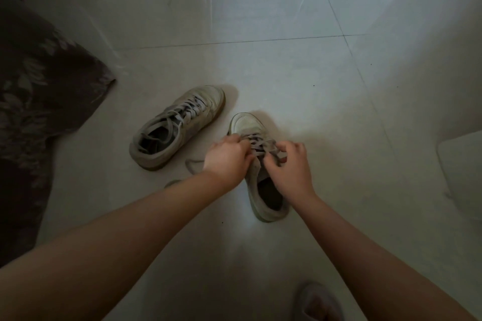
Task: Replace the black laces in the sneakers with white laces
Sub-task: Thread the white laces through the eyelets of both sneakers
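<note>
Fabric (pixel 39 91), dark with a leaf print, heaped along the left edge of the floor (pixel 260 73). Next over, first sneaker (pixel 176 126), sitting apart on the tiles, toe angled up and to the right, pale laces already crossed through its eyelets, loose ends draped over the open collar. Just below its heel, lace end (pixel 191 165) trailing on the tiles, running in behind the left wrist. Left hand (pixel 227 159) now, down on the second sneaker's lacing from the left side, fingers curled in, gripping the lace (pixel 262 144) near the lower eyelets. Second sneaker (pixel 257 164) upright between both hands, toe pointing away, heel toward the camera, pale lace crossed over the front rows, collar open and dark inside. Right hand (pixel 290 167) mirroring from the other side, fingertips bent and pinching the same lacing at mid-tongue. Both forearms reaching in from the bottom corners. Bottom edge, right of centre, slipper (pixel 317 301), grey, partly cut off. Far right, pale object (pixel 461 167) on the floor, too dim to identify.
</note>
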